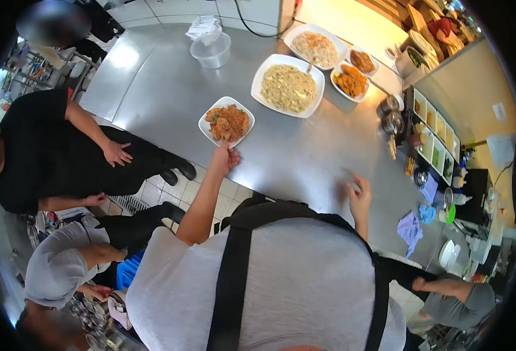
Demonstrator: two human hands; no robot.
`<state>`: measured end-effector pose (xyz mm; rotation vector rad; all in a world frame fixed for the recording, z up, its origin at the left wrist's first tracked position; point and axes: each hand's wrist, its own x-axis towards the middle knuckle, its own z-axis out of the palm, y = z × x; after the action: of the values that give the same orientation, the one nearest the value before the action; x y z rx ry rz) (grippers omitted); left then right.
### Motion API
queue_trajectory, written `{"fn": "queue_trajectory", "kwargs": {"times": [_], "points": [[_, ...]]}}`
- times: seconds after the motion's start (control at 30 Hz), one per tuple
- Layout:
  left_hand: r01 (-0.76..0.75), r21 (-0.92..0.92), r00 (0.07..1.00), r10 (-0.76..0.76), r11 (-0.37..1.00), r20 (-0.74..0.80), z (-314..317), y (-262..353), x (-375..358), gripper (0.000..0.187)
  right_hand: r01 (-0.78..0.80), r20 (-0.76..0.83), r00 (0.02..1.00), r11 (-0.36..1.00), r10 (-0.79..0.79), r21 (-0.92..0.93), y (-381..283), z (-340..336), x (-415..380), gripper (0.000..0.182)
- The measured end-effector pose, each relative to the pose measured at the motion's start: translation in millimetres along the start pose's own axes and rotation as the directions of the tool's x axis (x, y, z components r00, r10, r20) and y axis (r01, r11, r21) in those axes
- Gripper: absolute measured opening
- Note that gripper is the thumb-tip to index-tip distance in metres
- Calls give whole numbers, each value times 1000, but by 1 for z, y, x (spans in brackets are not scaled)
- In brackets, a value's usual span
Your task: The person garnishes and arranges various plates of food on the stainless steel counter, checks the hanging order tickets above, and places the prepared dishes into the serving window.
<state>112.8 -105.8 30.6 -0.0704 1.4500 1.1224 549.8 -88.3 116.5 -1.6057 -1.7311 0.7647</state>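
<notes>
Seen from the head camera, the left hand [225,157] reaches out over the steel counter [170,88] and pinches the near rim of a small square white plate [227,122] between thumb and fingers; the plate carries a heap of orange-brown fried food and sits near the counter's front edge. The right hand [359,196] rests on the bare counter further right, fingers spread and flat, holding nothing. Beyond the small plate stands a large white plate of rice [288,86], and behind that a second large plate of noodles or rice [315,47], with two small dishes of orange food [351,81] just beside it. A clear plastic tub [211,51] stands near the counter's far side, crumpled paper behind it. To the right runs a row of condiment trays [437,133], with metal pots close by and blue cloths [410,229] lying below them. On the left a person in black [53,152] leans against the counter, and a person in grey [64,263] crouches lower down; another grey-sleeved arm shows at the lower right.
</notes>
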Motion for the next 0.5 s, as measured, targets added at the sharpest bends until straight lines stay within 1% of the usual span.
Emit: {"fn": "queue_trajectory", "kwargs": {"times": [0.1, 0.13, 0.2, 0.27, 0.37, 0.47, 0.5], "points": [[39, 79, 998, -43, 996, 49, 12, -50, -32, 28, -30, 138, 990, 996, 19, 80, -4, 13, 5, 22], [58, 102, 996, -65, 993, 66, 19, -65, -42, 28, -50, 188, 982, 993, 30, 105, -5, 17, 7, 19], [72, 162, 991, -89, 984, 100, 38, -93, -69, 26, -33, 237, 971, 989, -2, 145, -5, 19, 6, 18], [65, 199, 986, -94, 978, 140, 58, -122, -90, 26, -154, 380, 919, 982, 101, 112, -1, 14, 6, 19], [58, 203, 978, -96, 977, 183, 94, -165, -112, 23, -115, 364, 931, 966, 25, 229, 30, 9, 3, 20], [58, 219, 966, -110, 974, 236, 133, -195, -128, 23, -194, 351, 931, 950, 99, 246, 54, -9, 1, 23], [59, 224, 962, -115, 973, 248, 146, -203, -133, 24, -190, 342, 934, 957, 107, 218, 61, -17, 2, 24]]}}
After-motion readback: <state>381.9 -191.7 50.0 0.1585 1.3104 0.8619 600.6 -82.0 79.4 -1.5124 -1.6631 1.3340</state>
